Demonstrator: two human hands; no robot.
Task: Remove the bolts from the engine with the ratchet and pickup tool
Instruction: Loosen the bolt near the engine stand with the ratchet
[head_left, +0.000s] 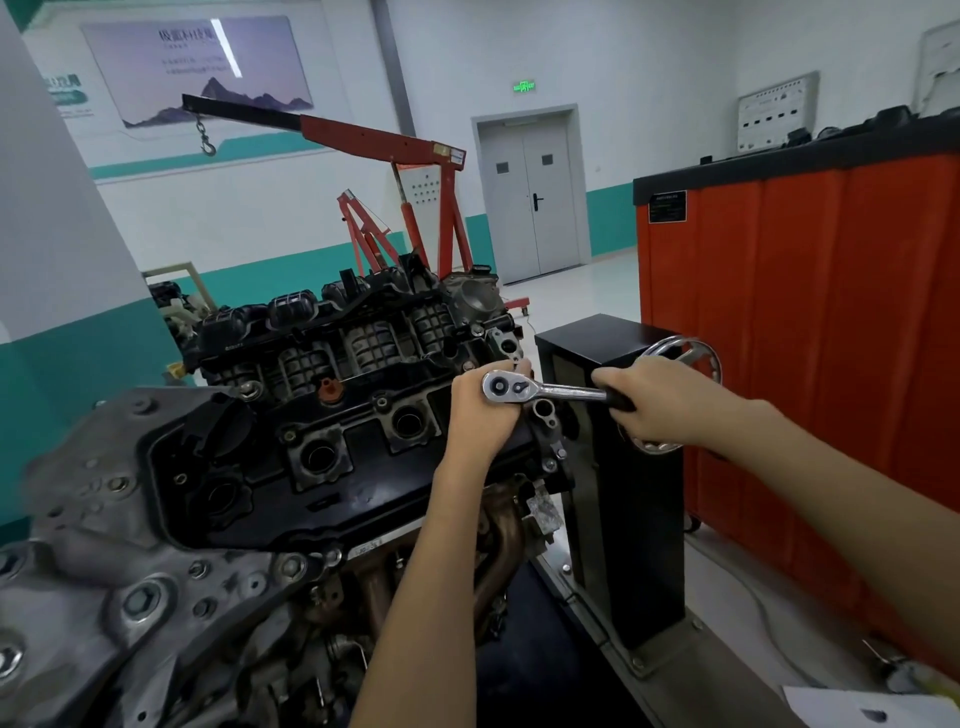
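A black engine (332, 410) with a valve cover and several bolts sits on a stand in front of me. A chrome ratchet (545, 389) lies level over the engine's right end. My left hand (480, 410) cups the ratchet head from below, fingers curled round it. My right hand (654, 400) grips the ratchet's black handle. The bolt under the ratchet head is hidden by my left hand. No pickup tool shows.
A black stand box (623, 467) with a chrome handwheel (691, 353) is just right of the engine. An orange cabinet (810, 338) stands further right. A red engine hoist (395, 171) is behind the engine, with grey double doors (530, 202) beyond.
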